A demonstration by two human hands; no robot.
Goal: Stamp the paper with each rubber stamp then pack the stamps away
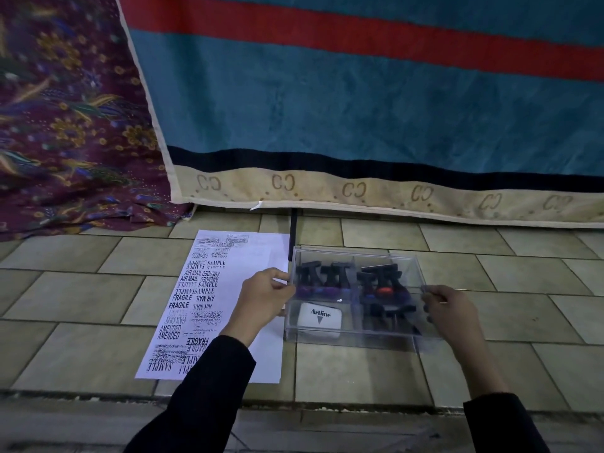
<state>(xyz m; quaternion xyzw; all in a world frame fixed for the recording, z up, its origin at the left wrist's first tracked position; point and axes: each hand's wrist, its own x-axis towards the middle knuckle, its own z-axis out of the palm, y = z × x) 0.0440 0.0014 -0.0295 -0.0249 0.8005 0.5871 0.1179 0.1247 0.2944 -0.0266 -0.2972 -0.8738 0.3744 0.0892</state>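
A clear plastic box (405,335) sits on the tiled floor, its transparent lid on top. Inside stand several black-handled rubber stamps (340,273) and a white Artline ink pad (320,318) at the front left. My left hand (261,295) grips the box's left edge, and my right hand (447,308) pinches its right edge. To the left of the box lies a white sheet of paper (261,253), its left half covered with black stamped words such as SAMPLE, FRAGILE and AMENDED.
A teal blanket with red and black stripes (359,103) hangs behind the box, reaching the floor. A purple patterned cloth (65,125) is draped at the left. A thin black rod (292,230) stands behind the box. Beige floor tiles (81,299) surround everything.
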